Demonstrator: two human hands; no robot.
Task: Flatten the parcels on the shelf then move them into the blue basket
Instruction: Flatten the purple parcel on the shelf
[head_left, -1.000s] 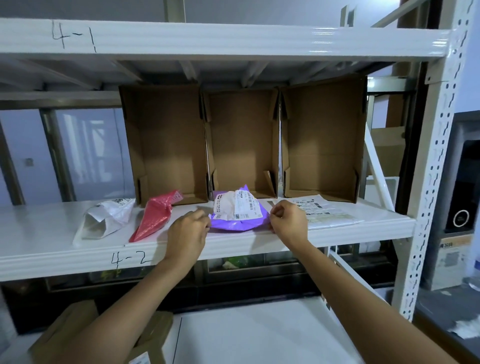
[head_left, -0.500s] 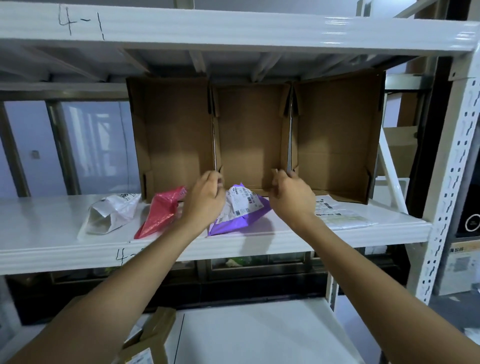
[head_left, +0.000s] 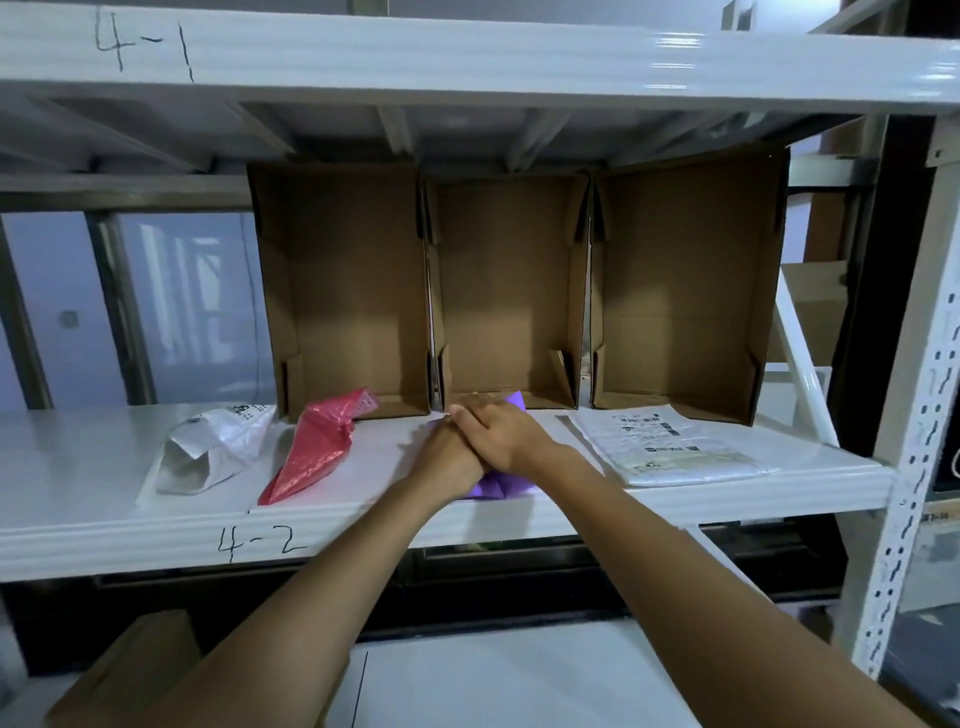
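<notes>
A purple parcel lies at the middle front of the white shelf marked 4-2. Both my hands press down on it, one on the other: my right hand lies flat on top of my left hand, and together they hide most of the parcel. Left of them a red parcel lies puffed up, and further left sits a crumpled white parcel. To the right rests a flat white parcel with labels. No blue basket is in view.
Three open cardboard boxes stand on their sides at the back of the shelf. The upper shelf beam hangs close overhead. A perforated upright post stands at the right. Below are a cardboard box and a white surface.
My hands have come off the purple parcel's sides, met in the middle and now lie stacked on top of it, pushing it flat onto the shelf.
</notes>
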